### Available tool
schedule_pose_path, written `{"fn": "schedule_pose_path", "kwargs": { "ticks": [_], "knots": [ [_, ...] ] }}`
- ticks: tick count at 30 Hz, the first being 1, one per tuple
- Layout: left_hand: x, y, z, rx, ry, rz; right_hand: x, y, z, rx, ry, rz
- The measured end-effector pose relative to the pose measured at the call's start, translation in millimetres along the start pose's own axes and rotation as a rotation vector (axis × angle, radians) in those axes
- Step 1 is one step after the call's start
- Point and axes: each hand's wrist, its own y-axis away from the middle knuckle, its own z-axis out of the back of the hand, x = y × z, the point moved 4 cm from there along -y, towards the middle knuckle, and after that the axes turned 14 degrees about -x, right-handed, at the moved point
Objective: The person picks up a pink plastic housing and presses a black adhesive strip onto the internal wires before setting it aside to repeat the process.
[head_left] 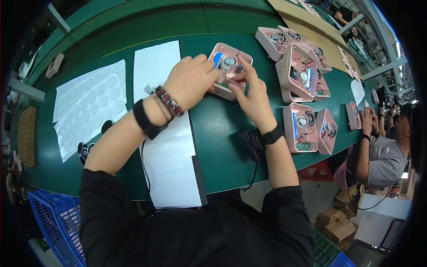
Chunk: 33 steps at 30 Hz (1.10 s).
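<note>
An open pink speaker housing lies in front of me on the green table. Inside it are a round silver speaker magnet, a blue strip and a green circuit board, mostly hidden by my fingers. My left hand is closed at the housing's left side, its curled fingertips by the blue strip. From the right, my right hand grips the housing, with index finger over the inside and thumb near the lower corner. What its other fingertips touch is partly hidden.
More pink housings with wired speakers stand at the right, some stacked. White paper lies under my left arm, a sheet of round stickers farther left. Black rings and a black adapter with cord lie nearby. A co-worker sits right.
</note>
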Motion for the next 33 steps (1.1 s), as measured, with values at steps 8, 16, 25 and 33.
{"fn": "schedule_pose_path", "kwargs": {
  "ticks": [8, 16, 25, 33],
  "knots": [
    [-54.3, 39.1, 68.9, 0.265, 0.251, 0.240, 53.2, 37.0, 9.8, 0.362, -0.134, 0.005],
    [-49.8, 48.7, 59.4, 0.170, 0.501, 0.485, 57.3, 46.7, -1.9, 0.333, -0.486, -0.221],
    [-56.8, 57.5, 49.5, 0.076, 0.487, 0.447, 53.1, 52.5, 0.5, 0.320, -0.443, -0.235],
    [-52.7, 55.1, 48.0, 0.147, 0.616, 0.592, 50.2, 54.3, 1.2, 0.333, -0.400, -0.179]
  ]
}}
